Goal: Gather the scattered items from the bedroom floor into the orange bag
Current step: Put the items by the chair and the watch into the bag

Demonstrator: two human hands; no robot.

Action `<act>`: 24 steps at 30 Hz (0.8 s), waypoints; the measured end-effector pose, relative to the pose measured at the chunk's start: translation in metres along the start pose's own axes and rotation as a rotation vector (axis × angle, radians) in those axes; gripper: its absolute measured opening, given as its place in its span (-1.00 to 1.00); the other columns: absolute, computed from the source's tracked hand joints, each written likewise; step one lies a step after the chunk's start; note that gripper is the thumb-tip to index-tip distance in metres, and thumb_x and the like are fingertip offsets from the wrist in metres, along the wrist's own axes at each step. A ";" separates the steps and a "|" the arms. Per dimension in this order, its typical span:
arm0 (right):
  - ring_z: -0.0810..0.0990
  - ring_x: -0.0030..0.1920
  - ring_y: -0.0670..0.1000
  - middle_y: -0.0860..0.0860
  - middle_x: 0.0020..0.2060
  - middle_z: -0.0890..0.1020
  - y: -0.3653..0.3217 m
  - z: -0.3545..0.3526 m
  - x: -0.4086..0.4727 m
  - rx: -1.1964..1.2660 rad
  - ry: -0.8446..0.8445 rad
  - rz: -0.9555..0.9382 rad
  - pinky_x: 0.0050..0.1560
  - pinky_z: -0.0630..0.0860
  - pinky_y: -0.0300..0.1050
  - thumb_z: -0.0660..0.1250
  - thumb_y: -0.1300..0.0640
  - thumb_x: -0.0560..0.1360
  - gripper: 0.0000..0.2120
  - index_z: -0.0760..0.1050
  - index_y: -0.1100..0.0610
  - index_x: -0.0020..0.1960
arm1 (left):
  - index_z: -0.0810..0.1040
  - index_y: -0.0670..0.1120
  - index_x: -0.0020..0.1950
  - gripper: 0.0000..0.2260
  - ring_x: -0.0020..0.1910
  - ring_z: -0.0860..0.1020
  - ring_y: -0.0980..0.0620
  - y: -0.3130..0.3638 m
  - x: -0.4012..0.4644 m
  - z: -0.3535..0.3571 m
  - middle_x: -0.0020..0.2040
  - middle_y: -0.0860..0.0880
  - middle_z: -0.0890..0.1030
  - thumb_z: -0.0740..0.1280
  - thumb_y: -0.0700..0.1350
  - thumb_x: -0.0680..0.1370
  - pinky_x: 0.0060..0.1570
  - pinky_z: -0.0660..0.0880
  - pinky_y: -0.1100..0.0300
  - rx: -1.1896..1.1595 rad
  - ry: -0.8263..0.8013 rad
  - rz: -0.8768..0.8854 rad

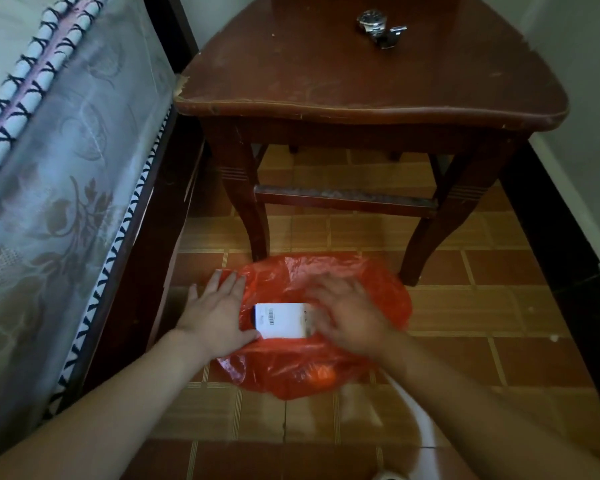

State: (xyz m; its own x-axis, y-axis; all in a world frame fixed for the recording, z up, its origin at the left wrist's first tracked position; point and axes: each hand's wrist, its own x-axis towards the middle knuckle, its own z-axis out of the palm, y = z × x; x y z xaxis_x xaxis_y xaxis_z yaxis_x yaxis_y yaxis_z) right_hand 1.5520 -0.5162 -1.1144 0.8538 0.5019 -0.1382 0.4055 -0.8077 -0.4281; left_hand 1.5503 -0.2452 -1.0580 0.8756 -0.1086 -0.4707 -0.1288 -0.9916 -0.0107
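Observation:
The orange plastic bag [302,362] lies crumpled on the tiled floor in front of the wooden stool. A small white box with a barcode label [280,320] rests on top of it, between my hands. My left hand [215,311] lies flat on the bag's left edge, fingers spread, its thumb touching the box's left end. My right hand [347,317] is motion-blurred over the bag, fingers apart, at the box's right end. Whether it grips the box is unclear.
A dark wooden stool [371,81] stands just behind the bag, with a wristwatch [373,22] and a small dark object [392,38] on its top. A bed with a floral mattress [59,168] runs along the left. A white cable [416,417] trails on the floor at lower right.

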 end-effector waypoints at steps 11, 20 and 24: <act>0.04 0.63 0.12 0.03 0.65 0.07 -0.016 0.060 0.010 -0.078 -0.095 0.093 0.60 -0.02 0.26 0.20 -0.29 0.61 -0.17 -0.12 -0.01 0.68 | -0.29 0.01 0.65 0.17 0.64 -0.22 -0.07 -0.002 -0.028 0.040 0.68 0.02 -0.17 0.32 0.51 0.37 0.58 -0.06 -0.27 -0.091 -0.008 -0.035; 0.06 0.61 0.25 0.15 0.63 0.09 0.004 0.035 0.045 -0.169 -0.075 0.243 0.54 0.08 0.34 0.25 0.12 0.62 -0.29 -0.03 0.03 0.67 | -0.25 -0.02 0.65 0.19 0.64 -0.21 -0.05 -0.002 -0.027 0.039 0.68 -0.01 -0.12 0.43 0.43 0.35 0.57 -0.06 -0.27 -0.146 0.040 -0.040; 0.20 0.54 0.28 0.21 0.55 0.22 0.021 0.026 0.047 -0.348 -0.112 0.282 0.47 0.25 0.32 0.25 0.17 0.59 -0.36 0.11 0.05 0.62 | -0.23 -0.01 0.66 0.16 0.65 -0.18 -0.05 0.006 -0.025 0.031 0.68 0.00 -0.13 0.44 0.41 0.37 0.58 -0.06 -0.25 -0.167 0.067 -0.059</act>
State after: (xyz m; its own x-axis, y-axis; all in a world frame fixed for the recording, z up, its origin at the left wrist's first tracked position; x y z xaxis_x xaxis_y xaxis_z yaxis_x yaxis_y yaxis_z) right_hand 1.5923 -0.5008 -1.1534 0.9139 0.2623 -0.3099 0.2638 -0.9638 -0.0376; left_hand 1.5130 -0.2457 -1.0732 0.9093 -0.0493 -0.4132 -0.0025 -0.9936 0.1130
